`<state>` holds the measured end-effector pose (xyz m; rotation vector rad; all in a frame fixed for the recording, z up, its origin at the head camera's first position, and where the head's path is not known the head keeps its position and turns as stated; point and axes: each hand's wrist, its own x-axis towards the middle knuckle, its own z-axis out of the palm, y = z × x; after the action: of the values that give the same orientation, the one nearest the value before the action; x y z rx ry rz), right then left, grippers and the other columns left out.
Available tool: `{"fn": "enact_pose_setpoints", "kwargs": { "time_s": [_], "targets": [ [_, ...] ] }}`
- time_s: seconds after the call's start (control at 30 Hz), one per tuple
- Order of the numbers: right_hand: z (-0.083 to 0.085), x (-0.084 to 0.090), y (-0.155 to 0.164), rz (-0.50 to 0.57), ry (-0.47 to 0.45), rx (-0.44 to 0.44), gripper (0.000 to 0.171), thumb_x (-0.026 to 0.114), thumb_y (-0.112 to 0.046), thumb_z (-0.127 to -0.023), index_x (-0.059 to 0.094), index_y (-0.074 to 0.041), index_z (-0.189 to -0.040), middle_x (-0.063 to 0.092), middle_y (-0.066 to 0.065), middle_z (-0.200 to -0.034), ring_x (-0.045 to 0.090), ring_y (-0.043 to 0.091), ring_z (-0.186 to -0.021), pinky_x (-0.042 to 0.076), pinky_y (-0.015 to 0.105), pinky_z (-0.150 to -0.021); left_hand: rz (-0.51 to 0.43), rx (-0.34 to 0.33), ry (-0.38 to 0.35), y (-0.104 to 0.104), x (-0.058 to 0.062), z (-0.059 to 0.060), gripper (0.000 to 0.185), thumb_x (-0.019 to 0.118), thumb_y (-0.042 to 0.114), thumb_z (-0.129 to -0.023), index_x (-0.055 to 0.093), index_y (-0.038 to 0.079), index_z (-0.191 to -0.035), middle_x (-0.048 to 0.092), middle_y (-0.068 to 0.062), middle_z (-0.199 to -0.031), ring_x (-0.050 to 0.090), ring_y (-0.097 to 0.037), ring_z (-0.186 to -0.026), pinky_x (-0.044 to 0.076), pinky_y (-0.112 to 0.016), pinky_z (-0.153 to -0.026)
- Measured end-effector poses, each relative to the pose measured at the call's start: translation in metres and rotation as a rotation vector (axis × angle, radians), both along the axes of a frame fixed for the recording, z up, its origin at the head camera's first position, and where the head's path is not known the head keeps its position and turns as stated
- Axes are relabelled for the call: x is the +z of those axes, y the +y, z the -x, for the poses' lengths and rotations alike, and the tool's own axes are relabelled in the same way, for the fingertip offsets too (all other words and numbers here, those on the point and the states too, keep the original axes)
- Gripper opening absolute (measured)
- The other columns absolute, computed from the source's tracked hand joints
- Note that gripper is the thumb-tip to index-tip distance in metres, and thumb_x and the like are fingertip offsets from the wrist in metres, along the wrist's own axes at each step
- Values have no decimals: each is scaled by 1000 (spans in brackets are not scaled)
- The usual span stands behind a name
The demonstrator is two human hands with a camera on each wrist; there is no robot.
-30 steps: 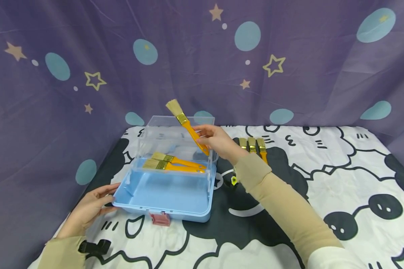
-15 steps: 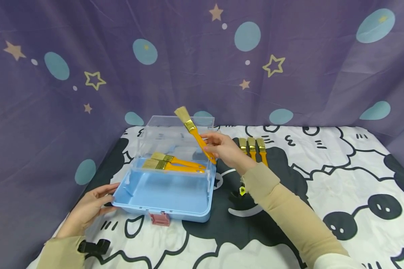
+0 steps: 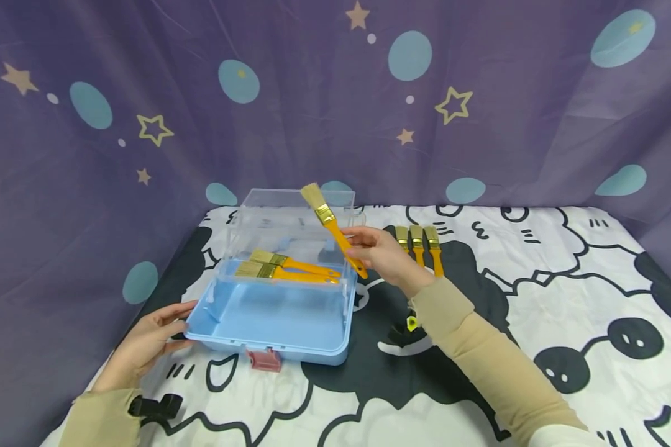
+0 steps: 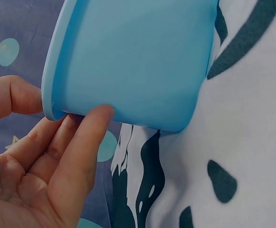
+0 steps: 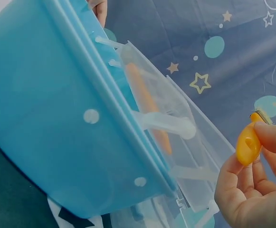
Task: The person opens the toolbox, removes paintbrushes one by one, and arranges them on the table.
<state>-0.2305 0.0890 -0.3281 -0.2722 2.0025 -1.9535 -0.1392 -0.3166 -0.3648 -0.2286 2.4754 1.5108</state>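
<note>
A blue box (image 3: pixel 268 323) with a clear raised lid (image 3: pixel 291 217) stands on the patterned cloth; two orange-handled brushes (image 3: pixel 287 271) lie inside at the back. My right hand (image 3: pixel 383 254) pinches the orange handle of a third brush (image 3: pixel 335 228) above the box's right rim, bristles tilted up and to the left. In the right wrist view the handle end (image 5: pixel 247 142) shows between my fingers (image 5: pixel 271 137). My left hand (image 3: pixel 151 338) rests against the box's front left corner (image 4: pixel 80 107), with fingers straight along the wall.
Three more brushes (image 3: pixel 419 242) lie side by side on the cloth right of the box. A red latch (image 3: pixel 264 359) sticks out at the box front. A purple star-printed curtain (image 3: pixel 335 93) hangs behind. The black-and-white tablecloth (image 3: pixel 565 292) stretches to the right.
My right hand has carried the held brush rightward and lower, from over the lid toward the box's right rim. The left hand has stayed at the box corner.
</note>
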Motion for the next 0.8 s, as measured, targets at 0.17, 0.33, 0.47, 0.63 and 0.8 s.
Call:
{"fn": "enact_pose_setpoints", "kwargs": {
  "time_s": [0.17,0.33,0.47,0.63,0.8],
  "targets": [
    [-3,-5,6,1,-2,3,46,53,0,-93,49,-10,-137,54,6,-111,51,21,-102,49,32,-87,5,0,0,1,1,0,58,46,4,-93,25,-9,-145,36,-30,-142,59,4,-86,57,-28,-72],
    [-9,-9,14,-10,1,10,46,53,0,-93,48,-6,-138,55,10,-119,52,21,-103,48,36,-90,6,3,-4,0,0,0,58,46,4,-93,25,-9,-145,34,-31,-143,58,5,-87,57,-28,-73],
    [-12,-12,22,-22,-8,-7,46,53,1,-92,48,-5,-137,55,11,-118,53,22,-102,48,38,-92,14,10,-14,-1,-2,0,59,45,4,-92,24,-9,-146,33,-31,-144,56,7,-87,57,-29,-74],
    [-13,-16,34,-37,-30,-51,46,54,0,-92,48,-6,-137,54,7,-114,53,20,-103,49,35,-90,13,4,-15,-3,-3,2,59,44,3,-92,24,-9,-145,37,-29,-142,56,8,-87,57,-30,-75],
    [-16,-19,43,-40,-31,-65,47,54,-1,-92,45,-5,-139,53,4,-110,53,19,-100,47,30,-85,6,19,-18,-3,-5,4,59,46,3,-91,26,-8,-145,48,-18,-136,56,8,-87,57,-30,-75]
  ]
}}
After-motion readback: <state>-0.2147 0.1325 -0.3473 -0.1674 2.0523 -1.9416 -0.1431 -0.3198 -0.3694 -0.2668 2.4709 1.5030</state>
